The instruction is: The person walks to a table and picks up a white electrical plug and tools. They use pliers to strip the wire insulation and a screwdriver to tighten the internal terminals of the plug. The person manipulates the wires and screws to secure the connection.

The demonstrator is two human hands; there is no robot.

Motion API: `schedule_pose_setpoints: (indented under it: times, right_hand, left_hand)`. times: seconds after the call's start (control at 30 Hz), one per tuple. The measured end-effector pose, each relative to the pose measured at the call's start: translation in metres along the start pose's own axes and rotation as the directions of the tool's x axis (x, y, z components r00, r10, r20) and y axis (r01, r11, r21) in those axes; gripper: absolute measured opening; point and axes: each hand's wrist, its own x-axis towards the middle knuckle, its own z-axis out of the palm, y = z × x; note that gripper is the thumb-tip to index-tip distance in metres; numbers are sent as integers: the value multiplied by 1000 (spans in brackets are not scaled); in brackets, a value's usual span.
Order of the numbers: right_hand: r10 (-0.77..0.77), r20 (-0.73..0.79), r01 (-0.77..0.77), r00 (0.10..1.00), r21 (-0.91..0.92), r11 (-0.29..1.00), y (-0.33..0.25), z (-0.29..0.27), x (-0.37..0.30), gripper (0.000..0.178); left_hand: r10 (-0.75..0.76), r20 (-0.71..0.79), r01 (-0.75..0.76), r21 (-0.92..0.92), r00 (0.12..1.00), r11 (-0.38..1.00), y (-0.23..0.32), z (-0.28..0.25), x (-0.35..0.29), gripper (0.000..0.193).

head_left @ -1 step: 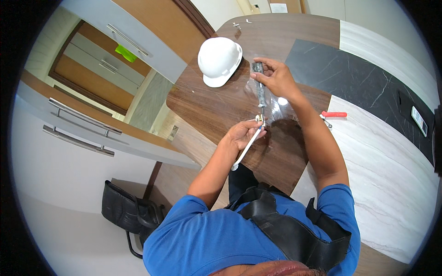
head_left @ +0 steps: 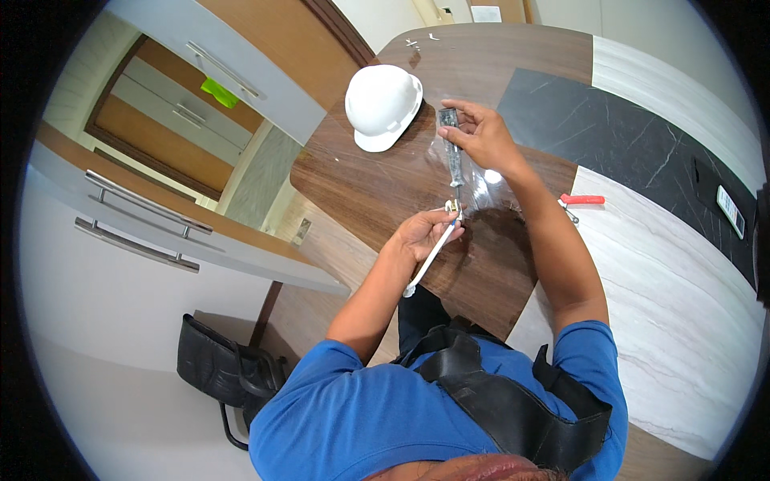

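Note:
My right hand (head_left: 484, 141) is closed round the top of a screwdriver (head_left: 455, 167) with a worn grey handle. The tool stands nearly upright, its tip down at a small white fitting (head_left: 453, 206) with a bit of brass colour. My left hand (head_left: 419, 232) pinches that fitting between thumb and fingers; whether the tip sits in a screw is too small to tell. From the fitting a white cable (head_left: 431, 260) runs down toward me and ends in a pale bunched end, with a spot of blue near my fingertips. Clear plastic wrap (head_left: 485, 192) lies on the table behind the fitting.
A white hard hat (head_left: 382, 104) rests on the brown wooden table (head_left: 353, 180), with white scraps (head_left: 412, 43) at the far edge. To the right lie a red-handled tool (head_left: 582, 200) and a phone (head_left: 731, 212). A black chair (head_left: 220, 365) stands at lower left, beside drawers with metal handles (head_left: 138, 244).

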Motion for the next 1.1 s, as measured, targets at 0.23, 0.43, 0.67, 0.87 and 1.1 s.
schedule_pose_setpoints:
  times: [0.23,0.43,0.67,0.87,1.1]
  right_hand:
    - [-91,18,92,996,-127,988,-13,2,-1,46]
    - [9,84,-2,996,-80,997,-18,4,-4,45]
    - [144,116,-118,983,-207,971,-10,8,-7,40]
    - [6,-76,-7,997,-20,1000,-32,-4,-1,36]
    - [20,1,-20,1000,93,995,-23,7,-7,35]
  left_hand:
    - [6,-18,-6,-21,1000,1000,0,8,-7,18]
    - [8,-1,-8,30,1000,1000,-1,4,-4,20]
    - [37,4,-37,-4,999,999,-1,-2,-3,23]
    - [41,-7,-41,-9,999,999,-1,4,-8,32]
    - [11,41,-8,-68,999,998,-2,-4,-7,30]
